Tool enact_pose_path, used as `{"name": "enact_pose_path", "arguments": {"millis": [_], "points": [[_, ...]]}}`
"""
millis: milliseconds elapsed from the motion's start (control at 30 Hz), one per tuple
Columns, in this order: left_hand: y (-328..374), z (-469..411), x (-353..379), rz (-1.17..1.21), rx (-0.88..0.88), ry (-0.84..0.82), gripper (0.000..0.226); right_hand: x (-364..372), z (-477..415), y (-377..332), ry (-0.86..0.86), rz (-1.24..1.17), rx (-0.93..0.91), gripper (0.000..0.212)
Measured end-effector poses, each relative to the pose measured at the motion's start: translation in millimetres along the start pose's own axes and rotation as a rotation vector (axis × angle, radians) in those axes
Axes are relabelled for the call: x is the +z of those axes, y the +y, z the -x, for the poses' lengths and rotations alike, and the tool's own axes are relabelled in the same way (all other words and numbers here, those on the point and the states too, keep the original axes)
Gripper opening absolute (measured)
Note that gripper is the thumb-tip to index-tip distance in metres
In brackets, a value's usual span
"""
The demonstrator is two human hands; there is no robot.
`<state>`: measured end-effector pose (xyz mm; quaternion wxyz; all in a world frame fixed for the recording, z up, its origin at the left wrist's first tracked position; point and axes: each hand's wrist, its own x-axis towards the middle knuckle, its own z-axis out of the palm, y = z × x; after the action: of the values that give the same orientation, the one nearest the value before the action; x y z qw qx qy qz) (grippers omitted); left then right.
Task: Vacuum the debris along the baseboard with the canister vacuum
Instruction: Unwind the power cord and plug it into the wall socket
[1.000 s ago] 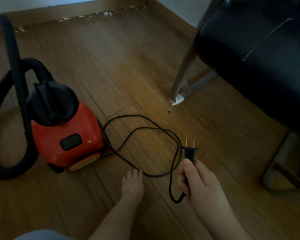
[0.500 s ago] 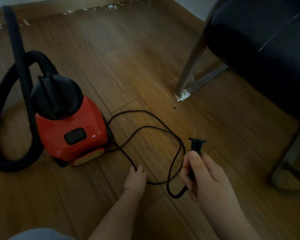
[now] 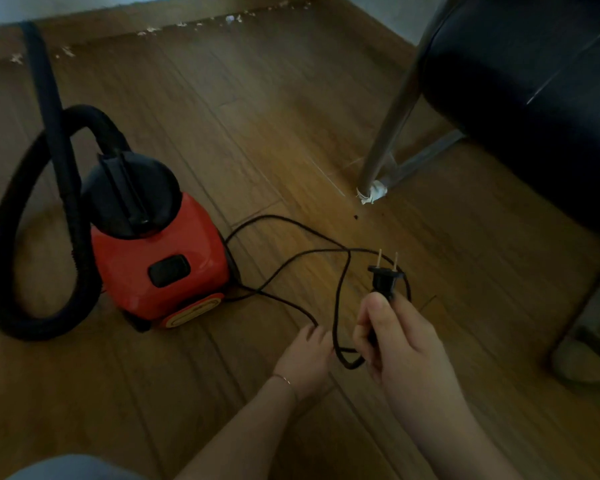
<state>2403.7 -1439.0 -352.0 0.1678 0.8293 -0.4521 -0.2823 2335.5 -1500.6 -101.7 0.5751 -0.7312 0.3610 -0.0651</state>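
Two prongs point(image 3: 379, 258) top the black plug point(image 3: 384, 280) gripped by right fingers point(image 3: 378, 317) near the red, black-lidded vacuum point(image 3: 160, 251).

Plug point(image 3: 384, 278) in right hand point(image 3: 402, 344), red vacuum point(image 3: 160, 258) nearby.

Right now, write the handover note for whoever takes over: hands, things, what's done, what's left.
Right hand: grips the plug, prongs up, no socket in view.
Left hand: at the cord, low over the floor; grip unclear.
Red canister vacuum stands on the floor, hose looped beside it.
Debris lies along the baseboard, untouched.
Done: plug in hand. Left: plug in, switch on, vacuum the debris.
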Motion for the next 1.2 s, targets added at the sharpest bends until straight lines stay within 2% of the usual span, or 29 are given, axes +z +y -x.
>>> {"name": "enact_pose_path", "arguments": {"millis": [167,267,333,433,533,700,833,900,1000,1100,1200], "points": [[10,4,-9,0.108,-0.048,0.126,0.033,3,0,0,-0.002,0.007,-0.015,0.038],[15,0,-14,0.083,-0.044,0.182,0.017,1,-3,1,-0.006,0.024,-0.022,0.035],[18,-1,-24,0.108,-0.058,0.231,0.028,-6,-8,4,0.028,-0.003,0.015,0.033],[17,-1,-39,0.035,-0.069,0.402,0.039,-18,-15,10,0.098,-0.003,0.04,0.032],[18,1,-45,0.103,-0.133,0.338,0.043,-19,-25,19,0.118,0.081,0.028,0.031],[12,15,-62,0.201,-0.178,0.191,0.033,2,-55,39,0.059,0.229,0.171,0.018],[-12,22,-93,0.32,-0.368,0.286,0.032,26,-89,53,0.118,0.049,0.457,0.033],[-17,26,-109,0.416,-0.441,0.332,0.033,43,-99,61,0.064,0.006,0.549,0.039],[-17,32,-128,0.553,-0.508,0.377,0.039,69,-108,64,-0.061,-0.055,0.589,0.044],[-30,32,-151,0.651,-0.458,0.379,0.037,85,-120,61,-0.209,-0.192,0.575,0.046],[-45,35,-169,0.618,-0.38,0.306,0.032,97,-127,65,-0.369,-0.243,0.496,0.039]]}}
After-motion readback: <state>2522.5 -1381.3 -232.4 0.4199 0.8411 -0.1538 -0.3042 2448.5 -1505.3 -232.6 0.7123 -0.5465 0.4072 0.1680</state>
